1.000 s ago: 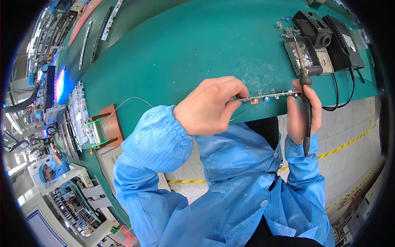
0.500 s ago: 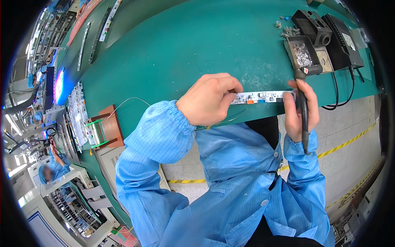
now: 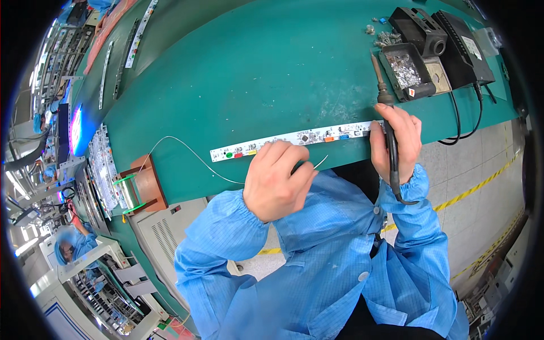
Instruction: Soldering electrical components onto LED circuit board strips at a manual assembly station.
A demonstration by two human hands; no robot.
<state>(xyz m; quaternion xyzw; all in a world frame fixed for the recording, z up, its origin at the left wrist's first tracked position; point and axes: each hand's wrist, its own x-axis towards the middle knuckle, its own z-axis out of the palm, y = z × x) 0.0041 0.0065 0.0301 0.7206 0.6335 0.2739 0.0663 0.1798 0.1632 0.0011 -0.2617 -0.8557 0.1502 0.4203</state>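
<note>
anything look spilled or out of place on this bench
Possibly: small shiny bits lie loose on the green mat just outside the black tray, which holds similar-looking bits, so they may be spilled. Pale smudges also mark the mat. The circuit board shows no obvious damage.

No wording is legible. A white label (image 3: 471,47) on the black box (image 3: 456,34), upper right of the frame, has print too small to read. A small white sticker (image 3: 412,92) with a reddish mark sits at the lower end of the black tray (image 3: 390,69), left of that box.
</note>
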